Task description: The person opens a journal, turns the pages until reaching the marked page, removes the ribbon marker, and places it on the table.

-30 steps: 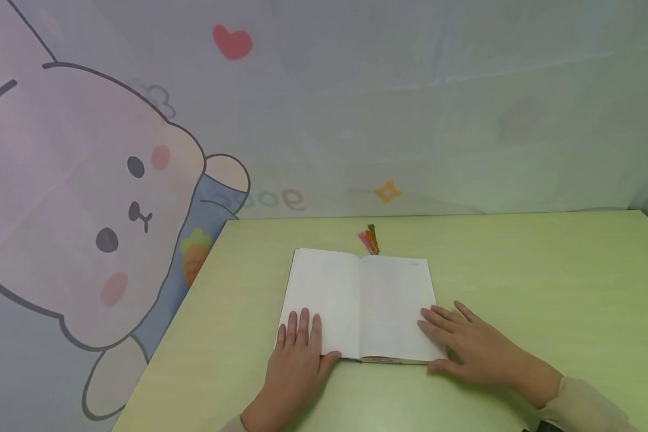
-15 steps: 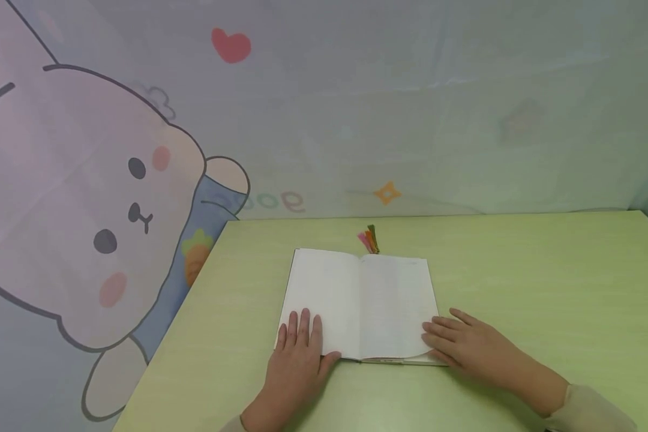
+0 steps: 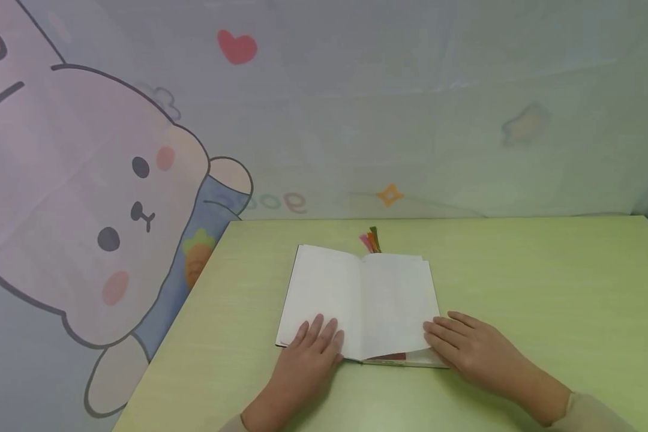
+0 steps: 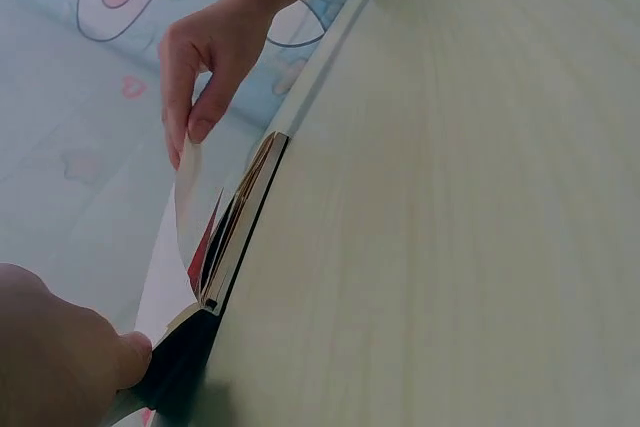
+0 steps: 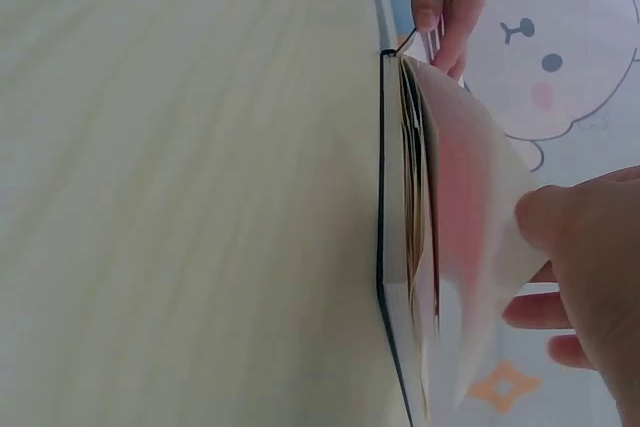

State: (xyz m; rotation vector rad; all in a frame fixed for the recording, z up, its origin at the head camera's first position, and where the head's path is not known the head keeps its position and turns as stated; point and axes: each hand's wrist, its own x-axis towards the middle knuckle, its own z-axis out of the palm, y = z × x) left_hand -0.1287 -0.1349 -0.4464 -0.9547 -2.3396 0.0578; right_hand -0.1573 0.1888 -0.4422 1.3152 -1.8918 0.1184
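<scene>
An open book (image 3: 324,288) with blank-looking white pages lies on the table. At its lower right, my right hand (image 3: 477,354) pinches the corner of a page (image 3: 396,300) between thumb and fingers. In the right wrist view, that page (image 5: 505,217) bends up off the stack, with a reddish tint showing through it. My left hand (image 3: 308,366) has its fingers over the lower left page; its thumb is hidden there. In the left wrist view, the left thumb (image 4: 133,359) sits against the dark cover (image 4: 185,362), so this hand grips the book's lower left edge.
Pink, orange and green tassels (image 3: 371,240) stick out past the book's top edge. The pale green table (image 3: 545,282) meets a backdrop cloth (image 3: 464,132) printed with a large cartoon rabbit (image 3: 113,192) at the left.
My left hand has shifted right along the lower page edge, and its thumb has gone out of sight. The right hand has raised the page corner, uncovering a reddish part beneath.
</scene>
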